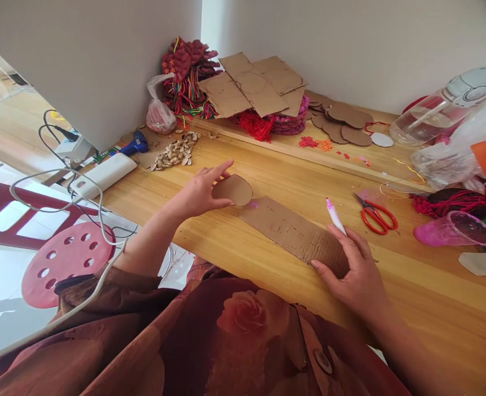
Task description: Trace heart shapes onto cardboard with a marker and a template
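My left hand (202, 191) pinches a heart-shaped cardboard cut-out (235, 190) between thumb and fingers, just above the wooden table (268, 170). A long cardboard strip (292, 231) lies flat in front of me, its left end beside the cut-out. My right hand (356, 269) rests on the strip's right end and grips a white marker with a pink tip (334, 215) that points up and away from me.
Red-handled scissors (377, 214) lie right of the marker, a pink plastic cup (453, 230) on its side further right. Cardboard sheets (253, 82), cut-outs (344, 124), red yarn and seed shells (177, 153) sit at the back. A power strip (103, 173) and cables occupy the left edge.
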{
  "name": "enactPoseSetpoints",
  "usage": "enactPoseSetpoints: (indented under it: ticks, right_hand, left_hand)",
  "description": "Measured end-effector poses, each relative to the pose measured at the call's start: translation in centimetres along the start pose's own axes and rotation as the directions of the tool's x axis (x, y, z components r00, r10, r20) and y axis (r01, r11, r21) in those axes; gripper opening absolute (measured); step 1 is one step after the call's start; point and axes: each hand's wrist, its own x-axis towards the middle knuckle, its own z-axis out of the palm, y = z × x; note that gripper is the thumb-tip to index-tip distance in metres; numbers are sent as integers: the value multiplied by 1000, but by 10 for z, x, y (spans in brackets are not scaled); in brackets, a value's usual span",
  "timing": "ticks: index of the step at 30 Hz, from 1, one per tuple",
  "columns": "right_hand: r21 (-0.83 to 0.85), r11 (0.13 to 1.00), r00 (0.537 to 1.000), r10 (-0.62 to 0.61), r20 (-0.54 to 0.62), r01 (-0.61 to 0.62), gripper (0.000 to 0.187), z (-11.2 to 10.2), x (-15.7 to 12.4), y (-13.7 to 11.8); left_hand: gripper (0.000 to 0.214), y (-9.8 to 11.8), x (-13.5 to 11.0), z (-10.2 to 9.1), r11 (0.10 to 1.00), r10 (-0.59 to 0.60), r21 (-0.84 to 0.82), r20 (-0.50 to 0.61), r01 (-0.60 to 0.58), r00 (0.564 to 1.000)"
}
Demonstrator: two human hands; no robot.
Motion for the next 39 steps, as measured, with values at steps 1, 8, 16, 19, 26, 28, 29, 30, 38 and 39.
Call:
enactPoseSetpoints:
  ticks: [1, 8, 16, 19, 26, 28, 29, 30, 38, 39]
  right_hand:
    - [-1, 1000, 1000, -6, 11, 6, 69, 1, 0, 0]
    - [21, 1000, 999, -4, 51, 3, 69, 2, -3, 6]
    - [24, 1000, 998, -16, 63, 14, 70, -1, -4, 13]
    - [25, 999, 998, -22, 60, 21, 69, -2, -3, 14]
    - [31, 999, 997, -25, 77, 23, 70, -3, -4, 19]
    - [28, 999, 996, -25, 83, 23, 69, -4, -3, 20]
    - [27, 999, 996, -26, 86, 23, 69, -5, -3, 21]
    - [27, 999, 996, -27, 90, 25, 68, -6, -2, 21]
    - [27, 999, 995, -39, 96, 36, 67, -7, -1, 21]
    - [30, 999, 994, -39, 99, 36, 67, -7, -1, 22]
  left_hand:
    - [100, 5, -1, 4, 1000, 18, 8, 25, -19, 1000]
    - [95, 45, 4, 37, 970, 243, -40, 212, -240, 947]
    - [98, 50, 4, 52, 966, 259, -53, 278, -255, 925]
    - [100, 47, 0, 50, 966, 259, -82, 288, -246, 922]
    - [101, 34, -28, 43, 984, 100, -160, 173, -73, 980]
    - [100, 34, -37, 46, 978, 76, -206, 158, -43, 985]
    - [99, 35, -40, 49, 974, 76, -221, 155, -41, 985]
    - [97, 36, -43, 51, 972, 80, -231, 149, -44, 986]
    - [90, 47, -36, 54, 986, 69, -161, 135, -47, 989]
    - [90, 47, -36, 54, 987, 69, -152, 134, -48, 988]
